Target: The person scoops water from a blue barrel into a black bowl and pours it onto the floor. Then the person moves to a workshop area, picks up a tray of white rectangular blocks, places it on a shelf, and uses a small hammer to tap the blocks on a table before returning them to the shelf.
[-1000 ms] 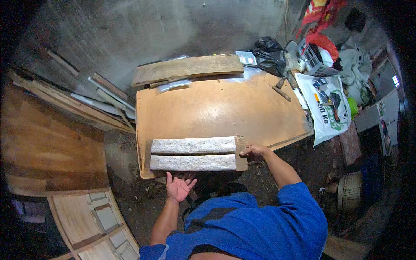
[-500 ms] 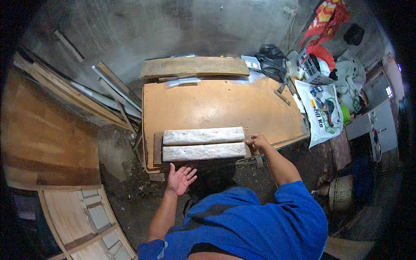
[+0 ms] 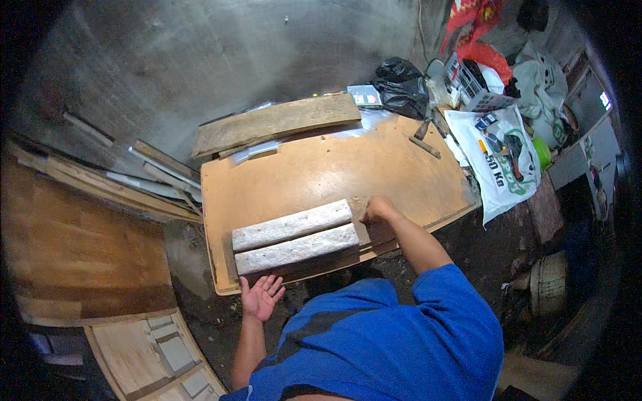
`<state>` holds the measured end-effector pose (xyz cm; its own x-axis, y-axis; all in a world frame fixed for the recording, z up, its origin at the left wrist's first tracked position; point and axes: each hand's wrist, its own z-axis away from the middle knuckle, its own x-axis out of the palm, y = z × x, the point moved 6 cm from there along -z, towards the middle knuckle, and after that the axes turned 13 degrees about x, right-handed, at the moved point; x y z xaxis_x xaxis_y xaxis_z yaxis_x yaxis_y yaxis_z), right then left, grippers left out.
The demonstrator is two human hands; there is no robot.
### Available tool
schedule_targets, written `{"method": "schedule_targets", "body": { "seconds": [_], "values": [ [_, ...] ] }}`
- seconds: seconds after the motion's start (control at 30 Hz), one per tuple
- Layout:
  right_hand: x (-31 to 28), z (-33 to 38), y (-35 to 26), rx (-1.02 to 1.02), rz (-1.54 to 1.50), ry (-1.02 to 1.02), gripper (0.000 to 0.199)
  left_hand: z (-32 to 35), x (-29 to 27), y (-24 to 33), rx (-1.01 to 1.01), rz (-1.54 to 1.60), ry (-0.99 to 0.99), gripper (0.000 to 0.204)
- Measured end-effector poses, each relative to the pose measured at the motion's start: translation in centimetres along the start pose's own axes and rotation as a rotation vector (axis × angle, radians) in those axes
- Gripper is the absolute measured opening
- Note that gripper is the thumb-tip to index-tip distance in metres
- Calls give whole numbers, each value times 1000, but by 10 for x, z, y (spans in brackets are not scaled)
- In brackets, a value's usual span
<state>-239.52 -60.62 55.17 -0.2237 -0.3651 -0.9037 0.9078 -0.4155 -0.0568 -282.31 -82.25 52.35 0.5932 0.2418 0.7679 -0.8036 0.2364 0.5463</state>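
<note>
Two long white blocks (image 3: 294, 225) with a rough, chalky surface lie side by side on a flat wooden board (image 3: 361, 234), near the front edge of a tan tabletop (image 3: 301, 167). My right hand (image 3: 379, 209) is closed at the board's right end, its fingers curled down and partly hidden. Palm up and fingers spread, my left hand (image 3: 261, 299) is just off the table's front edge, close to the near block's left end. Nothing lies in that palm.
A wide plank (image 3: 281, 123) rests along the table's back edge. A hammer (image 3: 422, 139) lies at the far right, beside a white sack (image 3: 491, 160) with tools on it. Leaning boards (image 3: 107, 184) stand at left, above a panelled wooden door (image 3: 157, 354).
The view has turned, so the table and blocks now slant up to the right. My right hand has curled more tightly at the board's end. My left hand stays open.
</note>
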Motion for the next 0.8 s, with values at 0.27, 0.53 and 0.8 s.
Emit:
{"method": "schedule_targets", "body": {
  "seconds": [0.27,0.53,0.8],
  "values": [
    [-87,-33,96,120,-438,342,36,3,1,-18,69,26,-6,89],
    [-139,-162,204,325,-180,737,48,29,-40,28,434,-694,608,41],
    [-132,-176,216,378,-248,522,30,24,-15,72,468,-1264,769,52]
  ]
}}
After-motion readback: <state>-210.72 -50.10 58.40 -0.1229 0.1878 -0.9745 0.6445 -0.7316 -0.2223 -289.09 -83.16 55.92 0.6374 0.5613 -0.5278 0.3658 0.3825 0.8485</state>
